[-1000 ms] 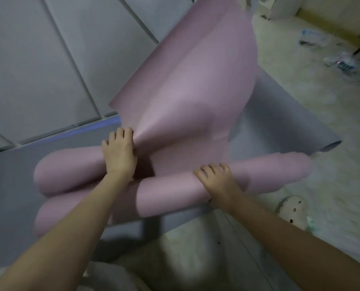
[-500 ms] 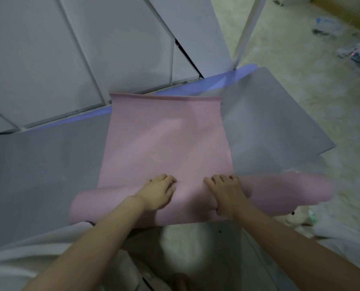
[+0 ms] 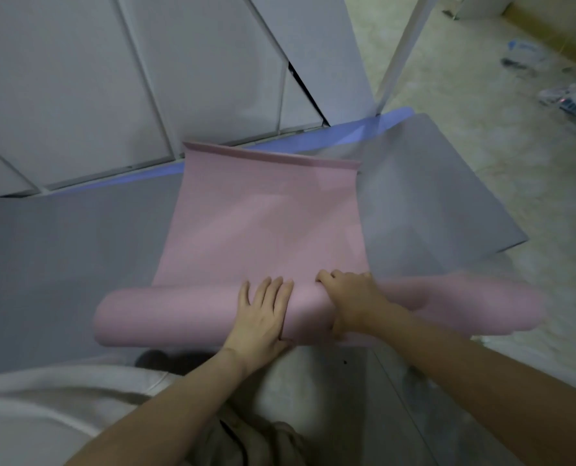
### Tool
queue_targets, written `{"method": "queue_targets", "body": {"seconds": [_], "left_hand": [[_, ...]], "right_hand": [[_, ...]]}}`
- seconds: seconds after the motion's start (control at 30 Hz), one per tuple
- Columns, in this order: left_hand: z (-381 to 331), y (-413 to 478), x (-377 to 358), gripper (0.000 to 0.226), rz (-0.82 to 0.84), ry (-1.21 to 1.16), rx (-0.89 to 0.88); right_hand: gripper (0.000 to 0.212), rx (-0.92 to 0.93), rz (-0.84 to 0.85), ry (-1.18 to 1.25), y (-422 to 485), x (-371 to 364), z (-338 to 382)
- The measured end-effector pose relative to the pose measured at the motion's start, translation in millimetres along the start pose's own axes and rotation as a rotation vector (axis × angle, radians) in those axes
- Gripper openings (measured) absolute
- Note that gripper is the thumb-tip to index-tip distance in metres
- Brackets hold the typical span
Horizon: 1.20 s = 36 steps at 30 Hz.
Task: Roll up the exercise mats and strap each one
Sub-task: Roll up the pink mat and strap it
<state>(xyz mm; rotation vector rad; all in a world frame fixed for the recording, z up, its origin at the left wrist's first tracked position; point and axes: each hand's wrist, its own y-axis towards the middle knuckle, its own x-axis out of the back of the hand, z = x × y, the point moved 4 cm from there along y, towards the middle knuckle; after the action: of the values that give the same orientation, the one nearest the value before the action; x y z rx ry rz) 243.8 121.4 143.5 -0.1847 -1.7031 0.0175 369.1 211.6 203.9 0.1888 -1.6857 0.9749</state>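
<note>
Working on a pink mat point(image 3: 263, 223) laid over the grey mats point(image 3: 61, 264), with the rolled part point(image 3: 165, 314) nearest to the body and the flat rest stretching away toward the white panels point(image 3: 78, 79). Pressing down on the top of the roll with the left hand point(image 3: 263, 314), fingers straight and close together, likely to stop the turns from loosening. Gripping the same roll with the right hand point(image 3: 353, 304), fingers curled over its far side at the seam, likely to draw the next turn tight (thumb mostly hidden below). Both hands near the middle, probably for a straight roll.

Hard to read the right end of the roll: blurred. No strap anywhere in view. Beneath the grey mats, only the edge of a blue mat point(image 3: 363, 129) showing. Cannot tell the number of grey mats, overlapping as they are.
</note>
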Motion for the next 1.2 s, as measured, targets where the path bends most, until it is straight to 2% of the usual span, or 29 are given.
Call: {"method": "queue_targets", "body": {"seconds": [0.17,0.33,0.43,0.53,0.6,0.67,0.77,0.87,1.07,1.2], "left_hand": [[-0.3,4.7,9.9,0.114,-0.097,0.019,-0.081],[7.3,16.5,25.1,0.104,-0.025,-0.036,-0.130],[10.4,23.9,34.4,0.094,0.040,-0.055,-0.111],[16.4,32.8,42.9,0.093,0.115,-0.120,-0.064],[18.2,37.8,49.6,0.092,0.179,-0.168,-0.076],[20.2,40.6,55.7,0.091,0.243,-0.185,-0.107],[24.4,41.1,64.2,0.094,0.322,-0.170,-0.146],[29.0,35.8,70.5,0.097,0.330,-0.167,-0.159],[29.9,1.5,57.2,0.092,0.237,-0.073,-0.208],[20.3,-17.3,40.9,0.108,0.192,0.105,-0.172]], "right_hand": [[0.083,-0.035,0.135,0.098,0.4,4.6,-2.7],[0.086,-0.040,0.173,0.172,-5.1,8.7,-4.9],[0.086,-0.022,0.015,0.028,-15.0,14.7,-0.9],[0.098,0.022,-0.213,-0.183,-27.2,11.5,2.7],[0.105,0.010,-0.331,-0.199,-32.9,8.3,0.0],[0.109,0.015,-0.355,-0.141,-36.2,6.5,-0.3],[0.100,-0.006,-0.215,-0.083,-37.9,5.6,5.6],[0.083,-0.012,-0.179,0.015,-33.2,8.1,10.5],[0.084,-0.066,0.080,0.152,-19.0,3.4,15.9],[0.084,-0.068,0.206,0.227,-13.4,-2.2,25.4]]}}
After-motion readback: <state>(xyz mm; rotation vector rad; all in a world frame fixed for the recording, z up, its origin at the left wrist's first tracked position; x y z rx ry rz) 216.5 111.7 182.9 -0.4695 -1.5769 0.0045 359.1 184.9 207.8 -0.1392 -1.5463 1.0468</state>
